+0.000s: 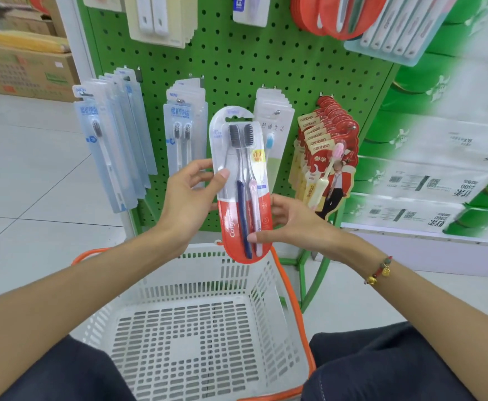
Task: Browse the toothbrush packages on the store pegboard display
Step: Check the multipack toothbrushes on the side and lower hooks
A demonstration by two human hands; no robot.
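Observation:
A red-and-white twin toothbrush package (241, 183) stands upright in front of the green pegboard (237, 62). My left hand (188, 201) pinches its left edge, thumb on the front. My right hand (292, 224) holds its lower right edge, thumb across the front near the handles. On pegs behind hang pale blue single-brush packs (112, 151), pale blue twin packs (183, 131), white packs with a blue brush (274, 131) and red canban packs (326, 157). More packs hang along the top row.
A white plastic basket (202, 328) with orange handles sits below my hands, between my knees. Green-and-white tissue packs (439, 175) are stacked on the right. Cardboard boxes (25, 70) stand on the tiled floor at far left.

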